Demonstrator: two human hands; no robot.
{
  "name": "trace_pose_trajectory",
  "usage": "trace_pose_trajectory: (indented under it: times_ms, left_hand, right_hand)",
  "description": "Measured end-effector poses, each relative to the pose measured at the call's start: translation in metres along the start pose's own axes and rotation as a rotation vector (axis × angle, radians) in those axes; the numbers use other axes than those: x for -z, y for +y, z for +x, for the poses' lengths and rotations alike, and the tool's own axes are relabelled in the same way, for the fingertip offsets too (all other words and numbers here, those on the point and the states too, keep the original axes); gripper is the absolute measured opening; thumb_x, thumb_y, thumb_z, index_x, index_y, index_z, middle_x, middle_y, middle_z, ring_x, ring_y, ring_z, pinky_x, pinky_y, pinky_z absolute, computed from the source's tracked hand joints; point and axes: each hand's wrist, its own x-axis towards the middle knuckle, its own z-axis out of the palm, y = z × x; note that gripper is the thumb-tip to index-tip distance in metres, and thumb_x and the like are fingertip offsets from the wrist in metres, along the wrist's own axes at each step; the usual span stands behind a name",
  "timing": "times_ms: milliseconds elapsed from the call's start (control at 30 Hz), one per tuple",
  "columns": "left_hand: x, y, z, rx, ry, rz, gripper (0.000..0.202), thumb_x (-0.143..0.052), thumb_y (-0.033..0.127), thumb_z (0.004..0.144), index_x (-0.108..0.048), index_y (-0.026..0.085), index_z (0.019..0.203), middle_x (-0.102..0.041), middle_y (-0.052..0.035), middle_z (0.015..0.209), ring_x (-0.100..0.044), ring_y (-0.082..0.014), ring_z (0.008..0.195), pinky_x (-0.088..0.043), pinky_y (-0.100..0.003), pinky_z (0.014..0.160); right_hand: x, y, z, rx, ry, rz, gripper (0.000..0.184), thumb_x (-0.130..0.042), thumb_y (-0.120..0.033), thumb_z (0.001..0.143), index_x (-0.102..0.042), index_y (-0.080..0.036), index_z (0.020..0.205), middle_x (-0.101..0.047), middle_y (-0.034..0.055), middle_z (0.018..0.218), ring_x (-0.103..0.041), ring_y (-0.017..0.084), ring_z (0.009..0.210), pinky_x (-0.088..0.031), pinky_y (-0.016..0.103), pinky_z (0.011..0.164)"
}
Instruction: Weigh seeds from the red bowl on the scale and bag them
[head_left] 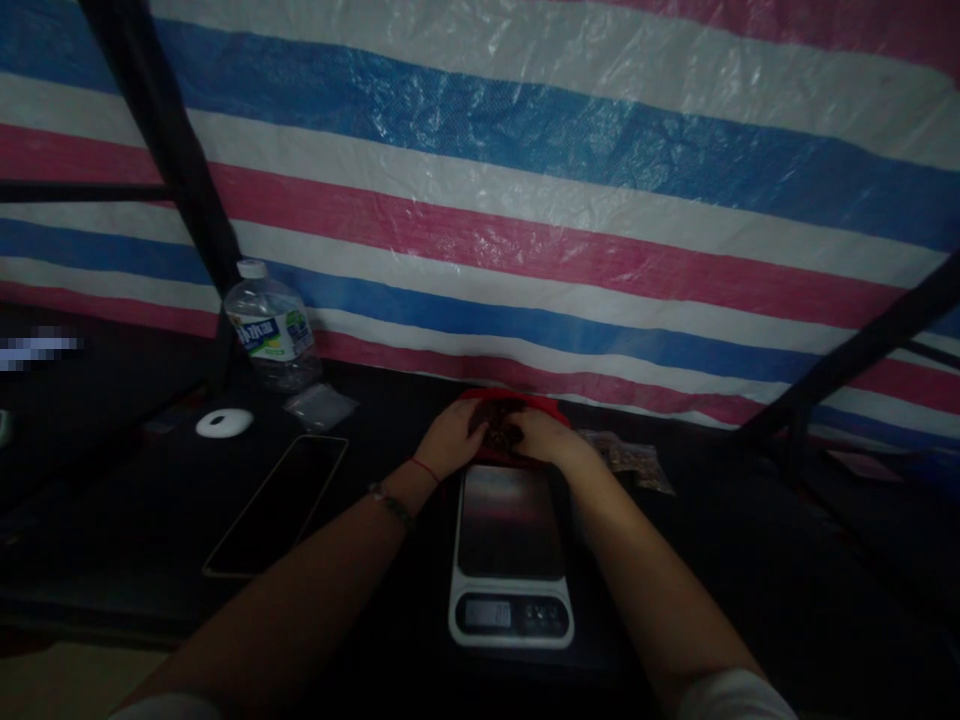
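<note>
A red container or bag (553, 407) lies behind the kitchen scale, with dark brown pieces (501, 425) in it, too dim to name. My left hand (452, 436) is at its left side, thumb and fingers curled in at the dark pieces. From the right, my right hand (541, 436) reaches in, its bent fingertips sunk among the same pieces. What either hand pinches is hidden. Between my forearms stands the white digital scale (511, 535), its dark plate bare and its display lit.
Right of my right hand lie clear bags of small brown bits (637, 462). To the left are a phone (279, 508), a white oval object (224, 423), a clear plastic packet (321, 406) and a large plastic bottle (271, 335). A striped tarp (480, 235) hangs behind dark frame bars.
</note>
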Motion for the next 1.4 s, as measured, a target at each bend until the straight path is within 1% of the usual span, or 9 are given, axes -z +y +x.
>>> trace_pose_trajectory:
  times_ms: [100, 200, 567, 633, 767, 867, 1067, 1267, 1400]
  left_hand:
    - [0.000, -0.001, 0.000, 0.013, 0.028, 0.016, 0.042, -0.055, 0.021, 0.082, -0.051, 0.014, 0.123, -0.061, -0.0113, 0.118, -0.056, -0.0235, 0.111, -0.045, -0.040, 0.101]
    - [-0.001, 0.000, 0.001, 0.003, 0.034, 0.014, 0.044, -0.058, 0.021, 0.079, -0.052, 0.014, 0.122, -0.061, -0.0106, 0.118, -0.057, -0.0232, 0.110, -0.045, -0.039, 0.100]
    - [-0.001, 0.000, 0.001, -0.023, 0.006, -0.053, 0.036, -0.060, 0.021, 0.077, -0.059, 0.017, 0.113, -0.065, -0.0081, 0.110, -0.060, -0.0222, 0.104, -0.047, -0.038, 0.096]
    - [-0.001, 0.000, 0.001, -0.017, -0.007, -0.055, 0.036, -0.061, 0.023, 0.076, -0.060, 0.017, 0.112, -0.066, -0.0079, 0.109, -0.060, -0.0223, 0.104, -0.047, -0.038, 0.096]
    - [-0.001, 0.002, 0.000, -0.013, -0.051, -0.077, 0.035, -0.062, 0.026, 0.077, -0.060, 0.017, 0.111, -0.066, -0.0077, 0.108, -0.061, -0.0225, 0.103, -0.047, -0.037, 0.095]
    - [-0.001, 0.004, 0.000, -0.004, -0.066, -0.102, 0.039, -0.061, 0.028, 0.078, -0.058, 0.018, 0.115, -0.066, -0.0082, 0.110, -0.061, -0.0227, 0.103, -0.048, -0.037, 0.094]
    - [-0.001, 0.005, 0.000, 0.005, -0.052, -0.131, 0.039, -0.061, 0.026, 0.078, -0.056, 0.017, 0.116, -0.065, -0.0085, 0.109, -0.061, -0.0222, 0.102, -0.048, -0.037, 0.091]
    - [-0.001, 0.006, 0.000, -0.005, -0.041, -0.148, 0.034, -0.060, 0.026, 0.079, -0.057, 0.017, 0.111, -0.065, -0.0077, 0.105, -0.062, -0.0208, 0.098, -0.050, -0.035, 0.087]
    - [-0.001, 0.005, 0.000, 0.003, -0.031, -0.145, 0.034, -0.060, 0.024, 0.077, -0.057, 0.016, 0.110, -0.065, -0.0081, 0.103, -0.061, -0.0211, 0.097, -0.051, -0.035, 0.086]
  right_hand:
    - [-0.002, -0.001, 0.001, 0.004, -0.001, 0.002, 0.032, -0.060, -0.021, 0.075, -0.068, -0.016, 0.105, -0.070, 0.0118, 0.101, -0.064, 0.023, 0.087, -0.045, 0.027, 0.072]
    - [-0.003, -0.002, 0.001, 0.011, 0.046, -0.015, 0.028, -0.059, -0.018, 0.074, -0.070, -0.016, 0.099, -0.070, 0.0122, 0.099, -0.064, 0.023, 0.087, -0.045, 0.028, 0.072]
    - [-0.004, 0.002, 0.010, 0.042, 0.157, 0.041, 0.026, -0.057, -0.009, 0.075, -0.072, -0.015, 0.096, -0.071, 0.0103, 0.100, -0.064, 0.021, 0.093, -0.044, 0.027, 0.082]
    - [-0.003, 0.004, 0.010, 0.026, 0.233, 0.084, 0.025, -0.058, -0.009, 0.075, -0.071, -0.016, 0.095, -0.071, 0.0092, 0.099, -0.064, 0.020, 0.092, -0.044, 0.028, 0.082]
    - [-0.002, 0.001, 0.012, 0.003, 0.438, 0.243, 0.022, -0.060, -0.012, 0.078, -0.070, -0.018, 0.096, -0.071, 0.0077, 0.099, -0.063, 0.019, 0.092, -0.045, 0.030, 0.084]
    - [-0.002, -0.006, 0.013, 0.053, 0.506, 0.367, 0.021, -0.061, -0.012, 0.078, -0.071, -0.018, 0.094, -0.070, 0.0058, 0.095, -0.062, 0.017, 0.089, -0.045, 0.030, 0.083]
    - [0.003, -0.016, 0.010, 0.165, 0.518, 0.400, 0.012, -0.063, -0.013, 0.079, -0.072, -0.016, 0.085, -0.068, 0.0059, 0.088, -0.060, 0.017, 0.087, -0.044, 0.030, 0.082]
    - [0.009, -0.022, 0.004, 0.191, 0.443, 0.431, 0.016, -0.058, -0.015, 0.084, -0.070, -0.019, 0.094, -0.069, 0.0046, 0.096, -0.061, 0.016, 0.090, -0.044, 0.028, 0.083]
    - [0.009, -0.024, 0.003, 0.194, 0.465, 0.466, 0.022, -0.051, -0.013, 0.086, -0.069, -0.018, 0.097, -0.069, 0.0051, 0.098, -0.060, 0.015, 0.092, -0.044, 0.028, 0.085]
